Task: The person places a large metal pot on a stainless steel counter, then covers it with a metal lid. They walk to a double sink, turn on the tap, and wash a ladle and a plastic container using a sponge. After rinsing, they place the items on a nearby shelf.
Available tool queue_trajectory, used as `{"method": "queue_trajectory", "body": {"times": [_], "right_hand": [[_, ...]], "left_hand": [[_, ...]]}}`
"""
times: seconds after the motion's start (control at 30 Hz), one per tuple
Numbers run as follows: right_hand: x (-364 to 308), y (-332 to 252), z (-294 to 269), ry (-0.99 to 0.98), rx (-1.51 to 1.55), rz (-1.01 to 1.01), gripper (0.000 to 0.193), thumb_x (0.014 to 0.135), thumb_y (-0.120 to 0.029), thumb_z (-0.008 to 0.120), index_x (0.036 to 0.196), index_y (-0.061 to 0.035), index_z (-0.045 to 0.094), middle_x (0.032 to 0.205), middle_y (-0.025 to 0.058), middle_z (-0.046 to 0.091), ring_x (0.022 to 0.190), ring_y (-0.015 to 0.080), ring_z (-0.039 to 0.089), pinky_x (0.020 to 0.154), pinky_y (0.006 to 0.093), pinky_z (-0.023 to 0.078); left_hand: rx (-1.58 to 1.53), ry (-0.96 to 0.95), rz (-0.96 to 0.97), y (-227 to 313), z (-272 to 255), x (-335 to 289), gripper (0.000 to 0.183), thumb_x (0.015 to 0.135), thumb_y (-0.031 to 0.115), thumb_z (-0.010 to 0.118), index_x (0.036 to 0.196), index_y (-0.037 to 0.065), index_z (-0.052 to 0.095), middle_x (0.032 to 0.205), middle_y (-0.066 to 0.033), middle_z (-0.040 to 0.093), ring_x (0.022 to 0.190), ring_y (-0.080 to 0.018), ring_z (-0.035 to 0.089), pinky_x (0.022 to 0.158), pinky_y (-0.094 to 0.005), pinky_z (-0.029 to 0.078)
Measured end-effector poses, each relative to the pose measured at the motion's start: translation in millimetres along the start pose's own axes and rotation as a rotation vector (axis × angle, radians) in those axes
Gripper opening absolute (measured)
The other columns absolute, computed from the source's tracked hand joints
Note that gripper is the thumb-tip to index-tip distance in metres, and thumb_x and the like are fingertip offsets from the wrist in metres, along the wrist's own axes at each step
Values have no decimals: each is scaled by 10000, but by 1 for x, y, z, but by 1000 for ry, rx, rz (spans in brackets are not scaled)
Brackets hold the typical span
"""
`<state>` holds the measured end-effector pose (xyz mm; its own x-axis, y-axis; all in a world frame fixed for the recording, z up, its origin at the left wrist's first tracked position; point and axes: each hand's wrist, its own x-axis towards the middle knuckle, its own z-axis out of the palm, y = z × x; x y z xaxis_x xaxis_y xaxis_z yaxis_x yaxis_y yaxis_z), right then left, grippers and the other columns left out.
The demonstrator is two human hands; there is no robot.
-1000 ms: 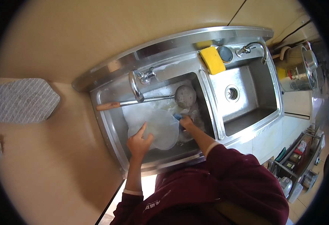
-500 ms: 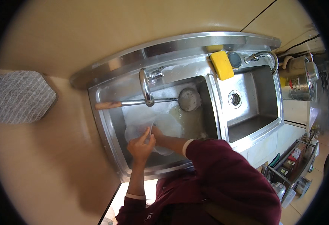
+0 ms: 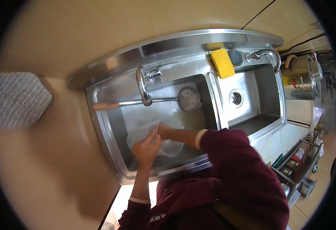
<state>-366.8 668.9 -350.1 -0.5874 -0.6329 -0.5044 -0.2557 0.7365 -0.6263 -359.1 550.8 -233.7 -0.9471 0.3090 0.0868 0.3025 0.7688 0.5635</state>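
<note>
From where I stand, the tub [image 3: 139, 135], translucent and tilted, is in the left part of the left basin [image 3: 193, 123]. The left hand [image 3: 147, 148] grasps it at the rim, thumb and fingers closed on the edge. The right hand [image 3: 165, 132] is at the tub's mouth, partly hidden; whether it grips anything cannot be determined. A further translucent surface shows below the right forearm; whether it is a separate piece cannot be determined either.

Handling, in my judgement: the rim grip should be kept firm, as wet plastic is liable to slip, and the tub kept low while the right hand works against it.

Edges: the ladle [image 3: 167, 99] lies along the far side, its wooden handle across the left rim, its shaft passing beneath the tap [image 3: 141, 85]. These limit lifting and reaching away from the body. The divider [image 3: 217, 102] bounds the right, the front rim [image 3: 164, 174] the near side. The best room for turning the tub appears to be rightward, between ladle and front rim.
</note>
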Motion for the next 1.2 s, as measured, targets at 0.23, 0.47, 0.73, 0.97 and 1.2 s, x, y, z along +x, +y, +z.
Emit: {"method": "queue_trajectory", "body": {"times": [0.23, 0.47, 0.73, 0.97, 1.2], "right_hand": [[15, -35, 68, 515, 214, -46, 391, 798, -318, 568, 1072, -42, 608, 1149, 166, 589, 1087, 242, 549, 919, 396, 415], [-86, -52, 4, 427, 1101, -12, 650, 867, -545, 552, 1160, 35, 534, 1129, 160, 606, 1035, 235, 587, 896, 384, 431], [-116, -13, -66, 803, 303, -180, 356, 764, -396, 701, 871, -59, 653, 846, 131, 655, 780, 328, 624, 696, 404, 489], [-112, -5, -88, 1048, 692, -5, 395, 732, -412, 725, 788, -35, 623, 743, 157, 649, 696, 347, 626, 618, 398, 492], [-115, 57, 50, 755, 436, 942, 468, 756, -196, 695, 1150, 8, 547, 969, 193, 660, 881, 333, 655, 736, 423, 506]], "left_hand": [[-56, 48, -147, -18, 5, 3, 205, 725, 231, 709, 907, 145, 750, 555, -115, 591, 494, -264, 587, 517, -350, 466], [-60, 0, -350, -11, 1, 29, 247, 768, 305, 691, 937, 130, 737, 557, -95, 578, 554, -249, 612, 539, -348, 464], [523, -101, 669, -6, -46, 88, 562, 808, 420, 643, 1288, 152, 525, 897, -143, 649, 836, -314, 632, 733, -393, 463], [-124, -716, 269, -9, -42, 65, 440, 787, 432, 662, 590, 48, 578, 598, -88, 550, 524, -256, 560, 492, -364, 383], [-378, -352, -292, -34, -33, -4, 404, 947, 276, 522, 668, -7, 601, 554, -54, 548, 498, -129, 525, 484, -298, 403]]}}
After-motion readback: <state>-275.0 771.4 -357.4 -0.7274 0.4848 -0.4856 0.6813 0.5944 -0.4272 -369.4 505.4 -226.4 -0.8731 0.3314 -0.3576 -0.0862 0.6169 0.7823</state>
